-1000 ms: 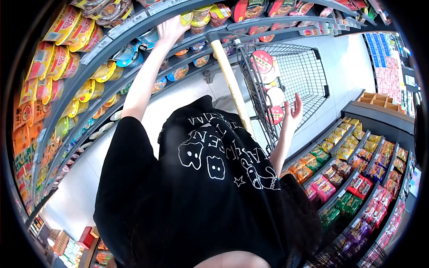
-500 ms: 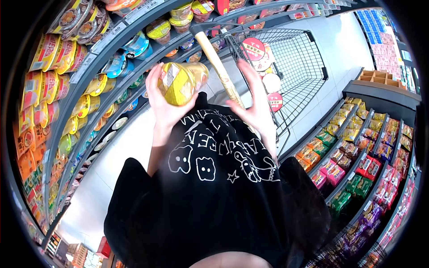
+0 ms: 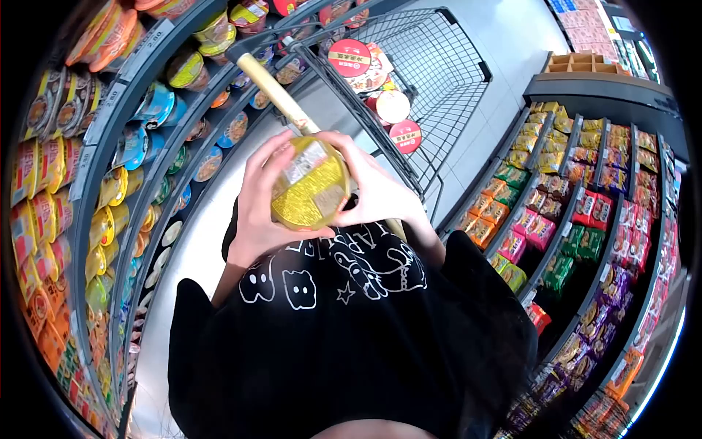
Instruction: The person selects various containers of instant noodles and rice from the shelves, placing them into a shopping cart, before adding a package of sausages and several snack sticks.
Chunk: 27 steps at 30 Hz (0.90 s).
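Note:
A round instant noodle cup (image 3: 313, 192) with a shiny yellow lid is held in front of my chest, its lid turned up toward me. My left hand (image 3: 257, 205) wraps around the cup's left side, with the thumb along the lower rim. On the opposite side my right hand (image 3: 382, 189) curves about the rim, its thumb at the lower right edge. The cup's walls are mostly hidden below the lid. Just beyond the hands is the pale handle (image 3: 274, 91) of a shopping cart.
The wire shopping cart (image 3: 446, 110) holds several round containers, among them a red-lidded tub (image 3: 349, 58). Shelves of noodle cups (image 3: 113, 186) curve along the left. At right stands a sloped rack of packaged snacks (image 3: 567, 219). Pale floor tiles (image 3: 504, 44) show beyond the cart.
My right hand has come from beside the cart handle onto the cup. The cup has turned lid-up and moved lower. The view has shifted, with the cart now farther left.

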Available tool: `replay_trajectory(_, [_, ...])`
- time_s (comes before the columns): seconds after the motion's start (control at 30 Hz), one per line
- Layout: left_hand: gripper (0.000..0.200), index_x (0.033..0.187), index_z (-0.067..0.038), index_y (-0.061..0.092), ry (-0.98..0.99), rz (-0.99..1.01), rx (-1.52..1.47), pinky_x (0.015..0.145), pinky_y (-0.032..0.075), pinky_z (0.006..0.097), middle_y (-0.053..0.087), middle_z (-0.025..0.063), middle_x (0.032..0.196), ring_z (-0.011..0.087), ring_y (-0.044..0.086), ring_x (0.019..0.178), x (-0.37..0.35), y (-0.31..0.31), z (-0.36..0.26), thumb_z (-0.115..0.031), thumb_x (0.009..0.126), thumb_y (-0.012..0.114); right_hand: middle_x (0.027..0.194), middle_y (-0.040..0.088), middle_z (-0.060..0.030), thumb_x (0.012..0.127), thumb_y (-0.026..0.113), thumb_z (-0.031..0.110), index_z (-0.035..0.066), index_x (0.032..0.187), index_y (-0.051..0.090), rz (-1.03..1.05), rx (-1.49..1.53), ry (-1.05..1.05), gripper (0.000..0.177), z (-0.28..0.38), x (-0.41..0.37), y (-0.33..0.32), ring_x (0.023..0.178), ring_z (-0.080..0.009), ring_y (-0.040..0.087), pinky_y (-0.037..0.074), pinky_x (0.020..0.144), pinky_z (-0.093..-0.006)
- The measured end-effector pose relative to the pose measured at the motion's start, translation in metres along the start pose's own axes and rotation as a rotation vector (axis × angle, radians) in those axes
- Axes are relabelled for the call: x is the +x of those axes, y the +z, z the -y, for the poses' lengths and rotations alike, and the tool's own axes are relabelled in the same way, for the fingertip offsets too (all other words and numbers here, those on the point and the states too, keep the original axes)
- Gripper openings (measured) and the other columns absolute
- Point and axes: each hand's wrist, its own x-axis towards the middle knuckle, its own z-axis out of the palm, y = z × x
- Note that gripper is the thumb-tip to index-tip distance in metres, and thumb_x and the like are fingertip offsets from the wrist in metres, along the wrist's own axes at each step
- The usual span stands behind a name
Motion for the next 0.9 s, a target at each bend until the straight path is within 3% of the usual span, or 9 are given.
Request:
replay_trajectory(0.17, [0.102, 0.129, -0.011, 0.033, 0.094, 0.043, -0.095, 0.097, 0.033, 0.0466, 0.024, 0.0221, 0.133, 0.0385, 0.032, 0.121, 0.006, 0.013, 0.003, -0.046, 0.046, 0.081, 0.123, 0.039, -0.0186, 0.047, 0.076, 0.023, 0.002, 0.126, 0.030, 0.036, -0.035, 0.071, 0.093, 0.008, -0.012, -0.019, 0.111, -0.0331, 0.043, 0.034, 0.096, -0.0391])
replay_trajectory(0.2, [0.102, 0.129, -0.011, 0.032, 0.096, 0.045, -0.138, 0.098, 0.031, 0.0472, 0.021, 0.0224, 0.135, 0.0388, 0.028, 0.123, 0.008, 0.016, 0.002, -0.047, 0.046, 0.080, 0.123, 0.040, -0.0174, 0.047, 0.076, 0.025, 0.002, 0.127, 0.030, -0.031, 0.003, 0.004, 0.095, -0.003, -0.018, -0.026, 0.111, -0.0315, 0.044, 0.033, 0.096, -0.0393])
replay_trajectory(0.23, [0.102, 0.129, -0.011, 0.032, 0.098, 0.045, -0.179, 0.100, 0.028, 0.0479, 0.018, 0.0228, 0.136, 0.0392, 0.024, 0.126, 0.009, 0.017, 0.002, -0.048, 0.047, 0.080, 0.123, 0.039, -0.0160, 0.046, 0.078, 0.023, 0.002, 0.127, 0.030, -0.095, 0.053, 0.120, 0.097, -0.009, -0.026, -0.036, 0.112, -0.0287, 0.043, 0.034, 0.096, -0.0396])
replay_trajectory(0.27, [0.101, 0.129, -0.011, 0.033, 0.059, 0.079, -0.164, 0.102, 0.024, 0.0483, 0.013, 0.0226, 0.137, 0.0389, 0.017, 0.128, 0.009, 0.016, 0.001, -0.047, 0.047, 0.080, 0.122, 0.040, -0.0159, 0.045, 0.081, 0.018, 0.002, 0.127, 0.028, -0.167, -0.010, 0.107, 0.099, -0.010, -0.030, -0.052, 0.112, -0.0272, 0.044, 0.037, 0.095, -0.0387])
replay_trajectory(0.37, [0.095, 0.128, -0.011, 0.035, 0.040, 0.031, -0.081, 0.102, 0.022, 0.0482, 0.018, 0.0215, 0.137, 0.0392, 0.021, 0.127, 0.006, 0.016, 0.002, -0.041, 0.051, 0.081, 0.120, 0.041, -0.0160, 0.046, 0.083, 0.010, 0.003, 0.126, 0.026, -0.350, -0.256, 0.196, 0.099, -0.024, -0.045, -0.101, 0.110, -0.0257, 0.047, 0.044, 0.091, -0.0364])
replay_trajectory(0.47, [0.088, 0.126, -0.010, 0.037, 0.025, 0.010, -0.060, 0.101, 0.024, 0.0475, 0.022, 0.0210, 0.136, 0.0387, 0.024, 0.126, 0.002, 0.017, 0.004, -0.037, 0.054, 0.079, 0.119, 0.040, -0.0169, 0.049, 0.080, 0.005, 0.004, 0.127, 0.024, -0.419, -0.272, 0.330, 0.097, -0.063, -0.060, -0.132, 0.109, -0.0254, 0.048, 0.045, 0.091, -0.0358])
replay_trajectory(0.53, [0.085, 0.125, -0.009, 0.038, 0.013, 0.020, -0.057, 0.101, 0.025, 0.0468, 0.023, 0.0209, 0.136, 0.0384, 0.025, 0.125, 0.003, 0.018, 0.005, -0.035, 0.055, 0.079, 0.115, 0.045, -0.0153, 0.053, 0.077, 0.002, 0.004, 0.128, 0.023, -0.486, -0.071, 0.558, 0.093, -0.114, -0.076, -0.141, 0.108, -0.0229, 0.047, 0.042, 0.091, -0.0338])
replay_trajectory(0.7, [0.077, 0.123, -0.008, 0.041, -0.034, 0.041, -0.062, 0.100, 0.029, 0.0435, 0.027, 0.0188, 0.135, 0.0357, 0.030, 0.124, 0.005, 0.019, 0.007, -0.030, 0.059, 0.077, 0.117, 0.043, -0.0154, 0.053, 0.079, 0.006, 0.001, 0.128, 0.021, -0.663, -0.042, 0.509, 0.095, -0.267, -0.128, -0.120, 0.107, -0.0223, 0.047, 0.042, 0.090, -0.0313])
replay_trajectory(0.9, [0.069, 0.122, -0.008, 0.044, -0.081, 0.067, -0.039, 0.097, 0.033, 0.0409, 0.028, 0.0151, 0.135, 0.0321, 0.033, 0.122, 0.007, 0.022, 0.009, -0.025, 0.062, 0.075, 0.119, 0.041, -0.0176, 0.050, 0.084, 0.011, -0.002, 0.127, 0.022, -0.902, -0.019, 0.572, 0.099, -0.299, -0.145, -0.088, 0.110, -0.0237, 0.045, 0.041, 0.092, -0.0325])
